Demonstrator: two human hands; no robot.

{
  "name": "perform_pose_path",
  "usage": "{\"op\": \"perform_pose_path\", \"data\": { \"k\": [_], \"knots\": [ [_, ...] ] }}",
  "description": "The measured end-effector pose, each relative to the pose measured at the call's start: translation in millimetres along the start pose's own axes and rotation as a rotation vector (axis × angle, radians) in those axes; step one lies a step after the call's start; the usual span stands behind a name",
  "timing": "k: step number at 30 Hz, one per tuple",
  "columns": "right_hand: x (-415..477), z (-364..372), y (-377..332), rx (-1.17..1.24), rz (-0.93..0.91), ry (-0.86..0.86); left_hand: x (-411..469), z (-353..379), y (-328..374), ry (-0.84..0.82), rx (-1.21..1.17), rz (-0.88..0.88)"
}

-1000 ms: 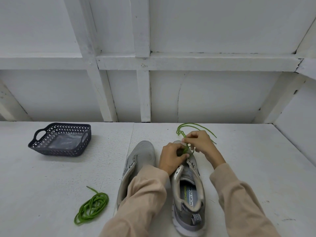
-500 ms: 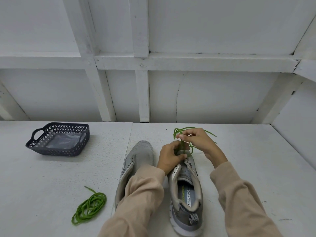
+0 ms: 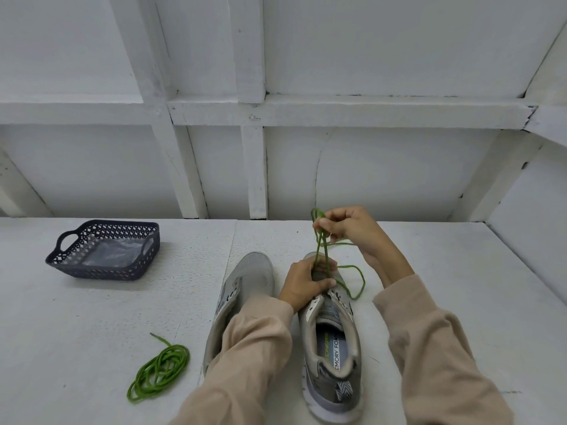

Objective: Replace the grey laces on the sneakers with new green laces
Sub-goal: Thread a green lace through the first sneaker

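Green lace (image 3: pixel 322 248) rose taut from the front of one grey sneaker (image 3: pixel 325 391) on the white table (image 3: pixel 92 326), pinched above it by the right hand (image 3: pixel 352 230) while the left hand (image 3: pixel 302 282) gripped the shoe's forefoot, a second sneaker (image 3: pixel 251 276) just beside.

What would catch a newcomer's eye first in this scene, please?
The bright green lace stands out, held up above the right-hand sneaker by the right hand, while the left hand grips that sneaker's front. A coiled lace, also green, lies on the table at near left; a dark basket sits farther back on the left.
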State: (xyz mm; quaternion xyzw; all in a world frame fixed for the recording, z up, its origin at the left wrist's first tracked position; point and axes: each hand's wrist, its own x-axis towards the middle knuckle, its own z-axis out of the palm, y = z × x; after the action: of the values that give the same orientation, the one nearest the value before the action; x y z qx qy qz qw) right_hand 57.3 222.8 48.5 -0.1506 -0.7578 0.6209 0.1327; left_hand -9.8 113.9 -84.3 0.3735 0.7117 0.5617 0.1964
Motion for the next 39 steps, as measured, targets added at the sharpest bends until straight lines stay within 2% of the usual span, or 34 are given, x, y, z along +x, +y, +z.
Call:
{"op": "perform_pose_path", "data": {
  "k": [6, 12, 18, 22, 24, 28, 30, 35, 37, 39],
  "knots": [
    [5, -4, -35, 0.197, -0.070, -0.020, 1, 0, -2, -0.013, -0.047, -0.021],
    [17, -13, -58, 0.553, -0.074, -0.029, 1, -1, -2, -0.026, -0.050, -0.025],
    [28, -5, -41, 0.713, 0.020, -0.030, -2, 0, 1, 0.036, 0.000, 0.016],
    [41, -3, -26, 0.661, 0.068, -0.025, -1, 0, 2, 0.042, 0.103, 0.075],
    [48, -3, -12, 0.554, 0.143, -0.006, -1, 0, 3, 0.043, 0.094, 0.077],
    [48, -13, 26, -0.032, 0.240, 0.145, 1, 1, 0, 0.036, 0.119, 0.056],
    [36, -20, 43, -0.156, 0.261, 0.166, 3, 1, -3, 0.038, 0.157, 0.056],
    [-3, -18, 62, -0.298, 0.389, -0.088, 5, 4, -5, 0.086, 0.184, 0.064],
    [-10, -8, 69, -0.250, 0.335, -0.091, 5, 6, -7, 0.093, 0.125, 0.060],
    [-13, 0, 73, -0.108, 0.271, -0.001, 5, 6, -9, 0.084, 0.086, 0.055]
  ]
}}
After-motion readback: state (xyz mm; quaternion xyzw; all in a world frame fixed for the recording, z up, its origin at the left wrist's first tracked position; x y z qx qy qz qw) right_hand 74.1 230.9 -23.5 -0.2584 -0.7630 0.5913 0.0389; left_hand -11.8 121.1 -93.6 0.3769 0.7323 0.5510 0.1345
